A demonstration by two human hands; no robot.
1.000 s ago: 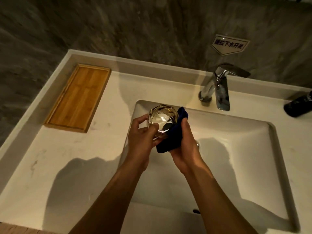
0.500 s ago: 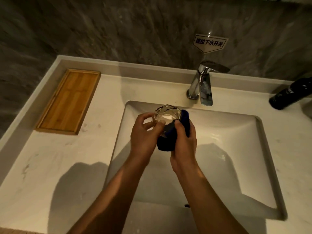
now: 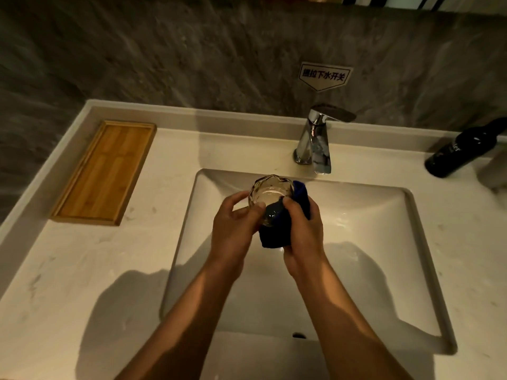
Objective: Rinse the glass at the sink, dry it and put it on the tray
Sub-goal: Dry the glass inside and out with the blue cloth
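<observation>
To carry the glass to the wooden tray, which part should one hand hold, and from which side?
Probably the side wall of the glass, taken from the left, where the left hand already wraps it. The mouth faces up and the cloth under the right hand covers its right side. The tray lies to the left.

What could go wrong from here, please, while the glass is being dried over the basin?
1. The glass is held above the hard sink by the left hand, mostly at the fingertips; if wet, it might slip and break.
2. The right hand presses the blue cloth against the glass; too hard a push could twist it loose.
3. The tray lies far left, so the carry crosses bare counter.
</observation>
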